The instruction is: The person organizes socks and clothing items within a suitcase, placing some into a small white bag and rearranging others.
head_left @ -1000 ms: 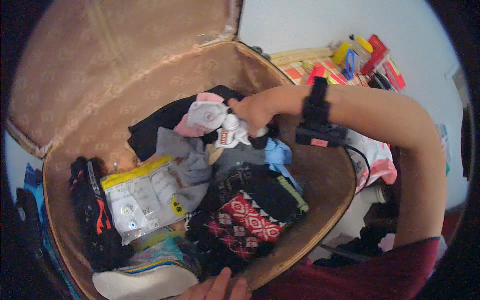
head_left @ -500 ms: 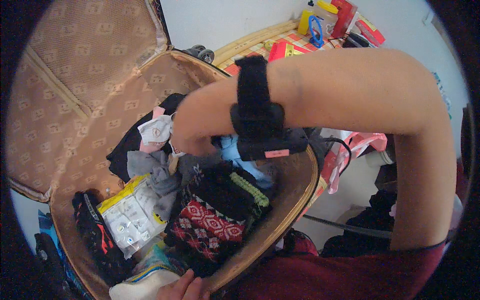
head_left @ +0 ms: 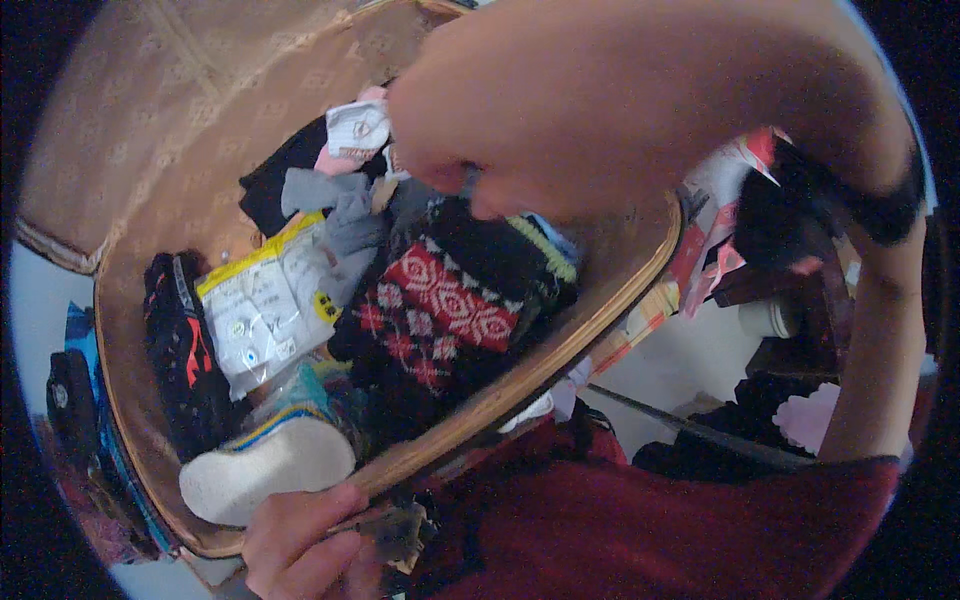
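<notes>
An open brown suitcase (head_left: 600, 340) lies before me, packed with clothes. My left hand (head_left: 310, 540) is closed on its near rim, beside a white sole-shaped item (head_left: 265, 478) with a striped edge. Over the far part of the packed clothes is my right hand (head_left: 450, 165), its fingers curled inward; what they hold, if anything, is hidden. Just below it lies a folded black and red patterned knit (head_left: 450, 300). Grey socks (head_left: 350, 215) and a white sock (head_left: 357, 130) sit left of that hand. A clear packet with a yellow top (head_left: 255, 315) lies further left.
A dark shoe with red marks (head_left: 185, 345) lies along the suitcase's left wall. The patterned lid (head_left: 130, 130) stands raised behind. Outside on the right are a white cylindrical container (head_left: 765, 320), a pink cloth (head_left: 805, 415) and a dark strap (head_left: 690, 430).
My view has shifted, and my right forearm has come nearer, covering more of the far side. My left hand now shows more fully on the near rim, and the white sole-shaped item is more exposed.
</notes>
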`<state>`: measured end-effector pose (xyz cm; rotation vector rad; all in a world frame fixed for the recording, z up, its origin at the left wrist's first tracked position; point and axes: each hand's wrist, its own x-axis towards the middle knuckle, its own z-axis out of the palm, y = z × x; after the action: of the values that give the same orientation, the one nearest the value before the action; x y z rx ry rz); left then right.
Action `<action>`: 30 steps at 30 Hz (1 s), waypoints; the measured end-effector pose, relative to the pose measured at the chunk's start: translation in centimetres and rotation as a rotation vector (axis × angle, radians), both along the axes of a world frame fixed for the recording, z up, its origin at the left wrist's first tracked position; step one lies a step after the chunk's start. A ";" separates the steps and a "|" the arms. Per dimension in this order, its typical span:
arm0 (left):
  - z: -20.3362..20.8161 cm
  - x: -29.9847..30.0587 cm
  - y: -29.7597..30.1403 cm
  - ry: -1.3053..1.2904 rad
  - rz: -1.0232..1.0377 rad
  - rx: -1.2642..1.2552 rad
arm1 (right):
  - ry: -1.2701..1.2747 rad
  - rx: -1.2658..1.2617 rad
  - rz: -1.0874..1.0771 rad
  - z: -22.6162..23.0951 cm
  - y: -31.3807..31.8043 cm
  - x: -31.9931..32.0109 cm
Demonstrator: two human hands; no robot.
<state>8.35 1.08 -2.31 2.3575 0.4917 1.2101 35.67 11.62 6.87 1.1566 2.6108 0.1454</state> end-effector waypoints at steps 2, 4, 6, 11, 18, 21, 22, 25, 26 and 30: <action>1.9 -3.1 -1.3 0.184 0.053 -0.060 | -0.059 -0.032 0.040 1.4 -0.9 -3.4; 0.8 -3.5 -2.5 -0.033 -0.088 -0.055 | -0.160 -0.070 -0.093 2.8 -7.3 -2.8; 1.4 -5.0 -3.9 -0.012 -0.025 -0.046 | -0.011 -0.283 -0.042 2.6 -8.7 -2.8; 0.8 -7.1 -6.8 0.048 0.073 -0.124 | 0.023 -0.452 0.055 -4.8 -14.3 -1.3; -1.5 -7.9 -6.9 0.525 0.231 -0.502 | 0.064 -0.176 0.038 -16.7 -16.0 -1.3; -5.0 -7.8 -8.0 0.557 0.252 -0.529 | 0.152 -0.036 0.111 -19.1 -15.4 -1.2; -6.6 -7.3 -7.8 0.646 0.296 -0.422 | 0.149 -0.035 0.112 -19.8 -15.3 -0.8; -9.9 -6.6 -8.3 0.733 0.387 -0.258 | 0.245 0.117 0.139 -20.5 -14.5 -0.9; -10.8 -6.5 -8.5 0.734 0.419 -0.197 | 0.245 0.118 0.150 -20.6 -14.3 -1.0; -14.6 -6.1 -9.5 0.664 0.478 -0.306 | 0.279 0.100 0.194 -19.7 -14.3 -0.5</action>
<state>2.21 -8.44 -16.92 2.3878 1.4067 0.4194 35.12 -2.68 -12.85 1.0164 2.9929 0.1665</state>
